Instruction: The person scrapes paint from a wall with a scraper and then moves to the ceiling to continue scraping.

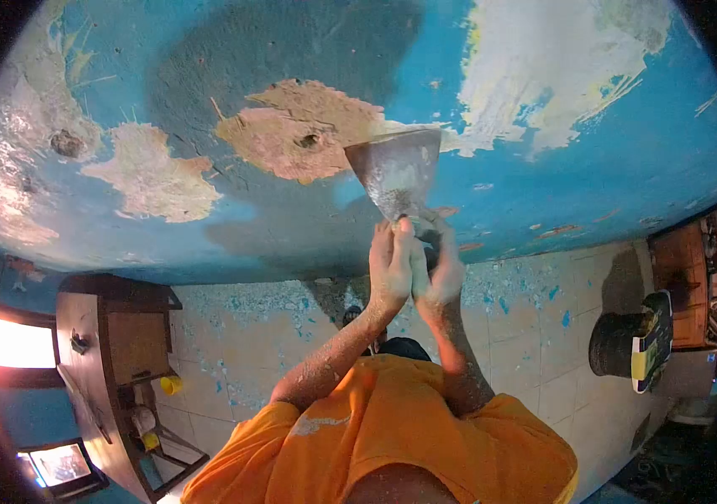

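A wide metal scraper (399, 172) has its blade edge against the blue wall (543, 197), at the right side of a bare patch (291, 139). My right hand (445, 270) is wrapped around its dark handle. Beside it, my left hand (390, 270) is closed on the scraper too, with fingers near the base of the blade. The two hands touch each other. Most of the handle is hidden by my fingers. The bare patch is tan and rough, with a small dark hole in it. Pale dust coats my forearms.
Blue paint flakes and dust lie on the tiled floor (509, 336). A wooden cabinet (136, 344) stands at left, with a yellow cup (171, 385) beside it. At right are a black bucket (614, 344) and a wooden cupboard (679, 269). Whitish scraped patches (543, 67) mark the wall.
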{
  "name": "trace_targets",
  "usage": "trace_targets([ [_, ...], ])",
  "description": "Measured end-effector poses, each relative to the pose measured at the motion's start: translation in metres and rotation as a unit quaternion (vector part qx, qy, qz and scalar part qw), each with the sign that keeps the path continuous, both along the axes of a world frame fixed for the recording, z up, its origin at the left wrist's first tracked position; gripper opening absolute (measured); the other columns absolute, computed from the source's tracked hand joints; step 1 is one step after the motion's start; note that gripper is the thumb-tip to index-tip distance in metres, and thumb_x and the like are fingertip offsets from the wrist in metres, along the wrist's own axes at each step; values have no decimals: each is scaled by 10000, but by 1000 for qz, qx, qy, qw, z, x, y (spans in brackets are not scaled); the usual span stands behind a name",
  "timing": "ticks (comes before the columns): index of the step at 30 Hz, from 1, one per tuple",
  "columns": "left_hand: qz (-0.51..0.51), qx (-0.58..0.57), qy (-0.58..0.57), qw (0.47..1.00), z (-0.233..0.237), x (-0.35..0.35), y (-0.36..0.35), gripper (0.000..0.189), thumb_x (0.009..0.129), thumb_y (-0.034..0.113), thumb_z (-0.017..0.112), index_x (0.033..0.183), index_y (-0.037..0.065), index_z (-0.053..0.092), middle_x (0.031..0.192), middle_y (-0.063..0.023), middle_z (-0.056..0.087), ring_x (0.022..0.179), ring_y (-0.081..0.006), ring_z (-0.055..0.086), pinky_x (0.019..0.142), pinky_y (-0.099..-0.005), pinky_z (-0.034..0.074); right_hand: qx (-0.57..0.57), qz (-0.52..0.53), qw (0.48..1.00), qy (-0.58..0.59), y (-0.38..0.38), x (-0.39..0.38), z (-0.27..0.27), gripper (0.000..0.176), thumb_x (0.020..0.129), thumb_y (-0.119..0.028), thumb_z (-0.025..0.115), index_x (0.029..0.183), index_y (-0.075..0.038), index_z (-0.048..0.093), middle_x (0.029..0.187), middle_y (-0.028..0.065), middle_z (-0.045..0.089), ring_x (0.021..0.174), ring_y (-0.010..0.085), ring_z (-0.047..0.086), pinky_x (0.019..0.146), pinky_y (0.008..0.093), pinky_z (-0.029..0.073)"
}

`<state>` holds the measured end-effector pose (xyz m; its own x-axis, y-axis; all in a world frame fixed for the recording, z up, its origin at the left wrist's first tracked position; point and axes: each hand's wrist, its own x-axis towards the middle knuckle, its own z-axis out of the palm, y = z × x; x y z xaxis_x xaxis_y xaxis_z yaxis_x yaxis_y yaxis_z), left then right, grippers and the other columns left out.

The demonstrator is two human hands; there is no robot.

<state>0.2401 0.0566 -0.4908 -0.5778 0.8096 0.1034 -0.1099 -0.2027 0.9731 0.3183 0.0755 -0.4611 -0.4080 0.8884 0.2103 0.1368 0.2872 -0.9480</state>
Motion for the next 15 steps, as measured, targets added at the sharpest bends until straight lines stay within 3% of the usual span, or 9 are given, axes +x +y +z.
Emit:
trace_targets([
  [3, 20, 16, 115, 993, 15, -17, 0, 326, 879, 291, 463, 960, -15, 542, 960, -113, 521, 923, -232, 464, 818, -336, 368, -56, -12, 998, -3, -3, -7, -5, 477, 850, -201, 474, 1256, -13, 311, 1204, 199, 445, 1013, 336, 523, 826, 351, 427],
  [5, -50, 23, 94, 994, 31, -34, 6, 363, 860, 318, 505, 1008, -11, 542, 952, -97, 548, 952, -198, 478, 825, -315, 371, -19, -25, 992, 119, -6, -13, -11, 539, 848, -198, 476, 1306, -18, 257, 1221, 190, 437, 1041, 318, 510, 850, 351, 415],
  [7, -192, -37, -94, 976, 67, -45, 18, 400, 843, 339, 535, 1027, -16, 543, 952, -73, 576, 918, -145, 501, 791, -288, 393, -15, -32, 990, 136, -10, -19, -12, 573, 851, -203, 473, 1328, -23, 212, 1248, 189, 415, 1049, 314, 503, 861, 356, 407],
  [8, -237, -28, -109, 965, 50, -46, 32, 442, 831, 365, 551, 1030, -30, 545, 912, -58, 596, 839, -104, 519, 738, -259, 414, -14, -31, 987, 157, -10, -18, -12, 609, 854, -207, 470, 1351, -28, 167, 1275, 188, 393, 1058, 310, 497, 873, 361, 399],
  [9, -243, -28, -113, 963, 51, -40, 33, 442, 831, 365, 551, 1030, -30, 545, 912, -58, 596, 839, -104, 519, 738, -259, 414, -13, -37, 987, 154, -7, -17, -11, 609, 854, -207, 470, 1351, -28, 167, 1275, 188, 393, 1058, 310, 497, 873, 361, 399],
  [11, -120, -5, 10, 993, 55, -27, 33, 422, 843, 356, 537, 994, -37, 560, 778, -58, 602, 703, -117, 552, 663, -266, 448, 150, -123, 979, 65, 1, -15, -10, 607, 852, -224, 469, 1351, -24, 186, 1203, 216, 463, 1031, 308, 520, 855, 370, 403],
  [12, -122, -6, 13, 992, 62, -26, 31, 422, 843, 356, 537, 994, -37, 560, 778, -58, 602, 703, -117, 552, 663, -266, 448, 149, -125, 979, 67, -1, -12, -4, 607, 852, -224, 469, 1351, -24, 186, 1203, 216, 463, 1031, 308, 520, 855, 370, 403],
  [14, -199, 18, -233, 952, 77, -24, 27, 404, 856, 365, 514, 907, -30, 578, 665, -65, 579, 574, -129, 550, 557, -266, 463, 29, -81, 995, -43, -8, -2, 14, 492, 831, -204, 491, 1275, -31, 365, 1053, 231, 548, 963, 339, 555, 810, 388, 420],
  [15, -196, 18, -231, 953, 75, -20, 32, 404, 856, 365, 514, 907, -30, 578, 665, -65, 579, 574, -129, 550, 557, -266, 463, 29, -78, 996, -40, -6, 2, 7, 492, 831, -204, 491, 1275, -31, 365, 1053, 231, 548, 963, 339, 555, 810, 388, 420],
])
